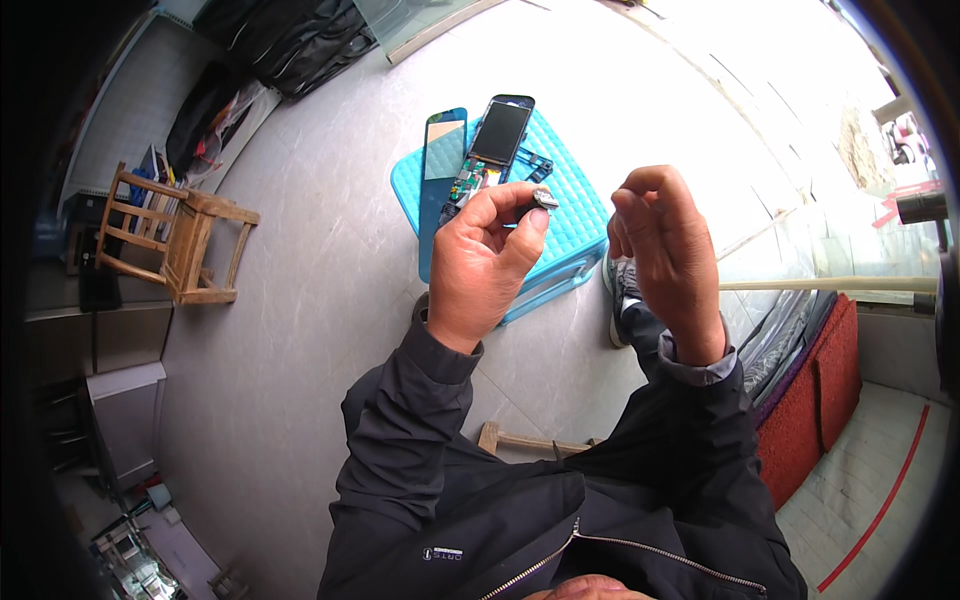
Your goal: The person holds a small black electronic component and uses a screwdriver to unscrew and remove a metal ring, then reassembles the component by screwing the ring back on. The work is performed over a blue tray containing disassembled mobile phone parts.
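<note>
Head view: one small metallic part (546,200) is pinched in the left hand (482,262), above one blue stool (572,205) bearing one opened device (502,131), one glossy panel (441,188) and one dark frame (541,165). The right hand (668,248) has bent fingers; whether it grips anything I cannot tell.

Stool (572,180): light blue, top patterned in raised quilted squares. On the stool, black is shown by the screen (503,131), green by the circuit board (469,183), blue by the flat panel (441,205), paler patch included. Around the stool, a grey floor (300,250) is faintly veined. Left of it, orange-brown is noted on the chair (187,243); right, rust red on the mat (836,385). Below the stool, black is worn: jacket (410,500), silver zip (530,566).
</note>
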{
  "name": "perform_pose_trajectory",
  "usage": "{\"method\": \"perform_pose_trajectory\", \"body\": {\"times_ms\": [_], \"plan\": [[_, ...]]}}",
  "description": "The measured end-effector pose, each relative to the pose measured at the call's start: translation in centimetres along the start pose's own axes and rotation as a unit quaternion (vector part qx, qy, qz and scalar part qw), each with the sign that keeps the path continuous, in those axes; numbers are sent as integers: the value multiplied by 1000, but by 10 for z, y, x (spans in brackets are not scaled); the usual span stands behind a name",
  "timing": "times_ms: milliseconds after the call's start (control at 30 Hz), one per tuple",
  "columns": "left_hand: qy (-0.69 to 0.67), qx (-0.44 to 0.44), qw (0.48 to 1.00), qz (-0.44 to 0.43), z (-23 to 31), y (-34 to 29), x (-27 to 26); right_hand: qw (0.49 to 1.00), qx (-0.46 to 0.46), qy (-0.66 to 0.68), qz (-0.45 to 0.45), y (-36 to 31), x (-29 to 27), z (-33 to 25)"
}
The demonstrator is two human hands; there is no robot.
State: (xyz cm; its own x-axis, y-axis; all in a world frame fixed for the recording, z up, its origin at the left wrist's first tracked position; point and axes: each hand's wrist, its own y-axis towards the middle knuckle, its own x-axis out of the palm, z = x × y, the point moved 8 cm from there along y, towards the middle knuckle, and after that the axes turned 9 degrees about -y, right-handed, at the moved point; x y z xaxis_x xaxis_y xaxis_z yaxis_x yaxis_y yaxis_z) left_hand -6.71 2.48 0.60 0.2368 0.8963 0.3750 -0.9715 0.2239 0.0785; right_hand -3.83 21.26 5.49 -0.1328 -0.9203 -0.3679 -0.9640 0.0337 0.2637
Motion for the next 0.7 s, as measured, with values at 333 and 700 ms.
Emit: {"method": "perform_pose_trajectory", "body": {"times_ms": [333,700], "plan": [[12,63,996,-69,8,0,8,988,-80,-128,-29,-2,19,-22],[19,117,984,-130,15,-2,15,973,-156,-166,33,-9,15,-38]]}}
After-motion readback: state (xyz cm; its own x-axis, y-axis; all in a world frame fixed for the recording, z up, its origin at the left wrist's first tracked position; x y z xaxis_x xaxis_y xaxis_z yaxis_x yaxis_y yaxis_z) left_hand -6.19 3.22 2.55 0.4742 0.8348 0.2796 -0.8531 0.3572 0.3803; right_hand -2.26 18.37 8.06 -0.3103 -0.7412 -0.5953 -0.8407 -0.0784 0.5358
